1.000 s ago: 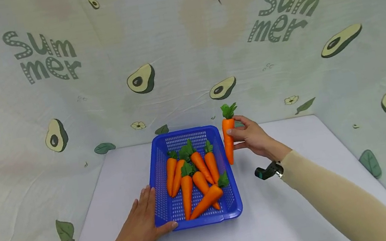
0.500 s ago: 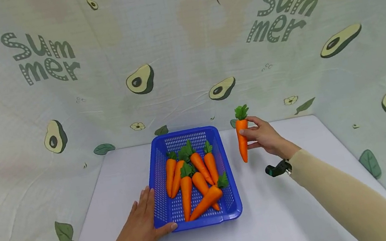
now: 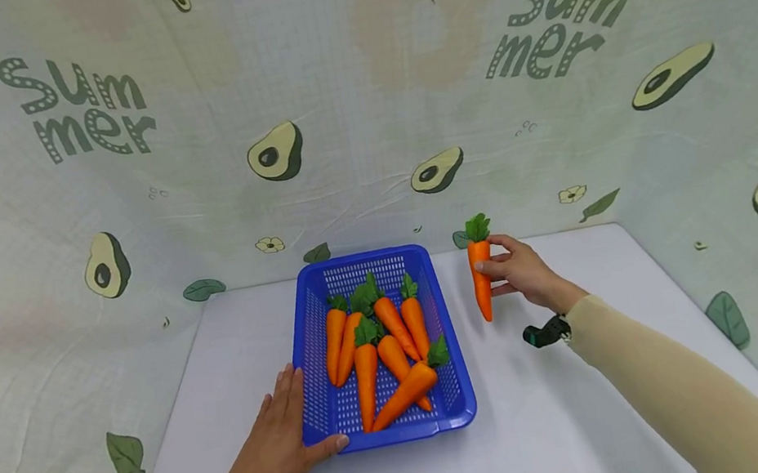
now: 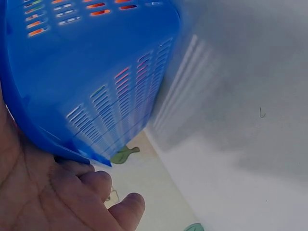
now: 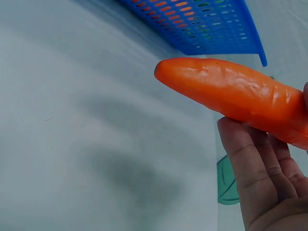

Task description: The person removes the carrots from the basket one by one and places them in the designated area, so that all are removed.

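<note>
A carrot (image 3: 481, 278) with green leaves on top is held upright by my right hand (image 3: 522, 272), thumb and fingers pinching its upper part. In the right wrist view the carrot (image 5: 231, 91) slants above the white table, its tip pointing at the left. My left hand (image 3: 269, 436) rests against the blue basket (image 3: 467, 396) at its front left corner, fingers straight along the side and thumb on the front rim. In the left wrist view the palm (image 4: 43, 192) lies right at the rim of the basket (image 4: 62, 67). Several carrots (image 3: 367, 375) lie inside the basket.
The basket stands on a white table (image 3: 555, 407), left of the held carrot. Behind the table and along its sides hangs a pale cloth (image 3: 334, 45) printed with avocados, leaves and lettering. A black wrist device (image 3: 545, 332) sits below the right wrist.
My right hand has moved right with the carrot, away from the basket's right rim, then sunk slightly. The left hand and the basket keep their places.
</note>
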Demonstrator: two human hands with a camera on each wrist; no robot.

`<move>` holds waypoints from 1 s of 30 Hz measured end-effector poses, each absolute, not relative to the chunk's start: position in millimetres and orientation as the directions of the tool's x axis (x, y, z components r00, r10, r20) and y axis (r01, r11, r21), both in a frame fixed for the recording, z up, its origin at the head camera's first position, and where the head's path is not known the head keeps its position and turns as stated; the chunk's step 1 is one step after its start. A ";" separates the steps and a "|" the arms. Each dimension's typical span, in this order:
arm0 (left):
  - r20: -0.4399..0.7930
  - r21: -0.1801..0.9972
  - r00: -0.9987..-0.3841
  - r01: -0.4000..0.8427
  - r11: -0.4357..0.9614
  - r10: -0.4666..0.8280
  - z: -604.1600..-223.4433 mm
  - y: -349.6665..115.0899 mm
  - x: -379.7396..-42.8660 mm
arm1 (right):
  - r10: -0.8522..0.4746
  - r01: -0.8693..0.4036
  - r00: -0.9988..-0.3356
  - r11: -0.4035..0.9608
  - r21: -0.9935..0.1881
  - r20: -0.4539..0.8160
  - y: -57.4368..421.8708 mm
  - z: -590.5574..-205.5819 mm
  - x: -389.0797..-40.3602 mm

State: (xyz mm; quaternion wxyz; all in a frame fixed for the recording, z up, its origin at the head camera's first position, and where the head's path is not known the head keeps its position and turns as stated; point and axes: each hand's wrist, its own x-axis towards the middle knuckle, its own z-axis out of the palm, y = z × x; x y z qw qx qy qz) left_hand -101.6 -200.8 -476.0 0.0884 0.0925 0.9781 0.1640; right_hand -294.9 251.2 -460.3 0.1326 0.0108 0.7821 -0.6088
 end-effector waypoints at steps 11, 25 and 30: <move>-0.132 0.344 -0.968 0.156 0.926 0.212 -477.3 -201.4 -100.6 | -0.110 0.228 -0.956 0.313 -0.922 -0.273 245.9 -487.0 -302.6; -0.138 0.391 -0.969 0.138 0.910 0.206 -475.4 -199.9 -100.6 | -0.042 0.181 -0.973 0.466 -0.866 -0.226 243.6 -508.2 -301.5; -0.139 0.400 -0.969 0.133 0.907 0.204 -476.1 -199.7 -100.8 | -0.018 0.182 -0.974 0.538 -0.823 -0.226 240.7 -514.4 -303.1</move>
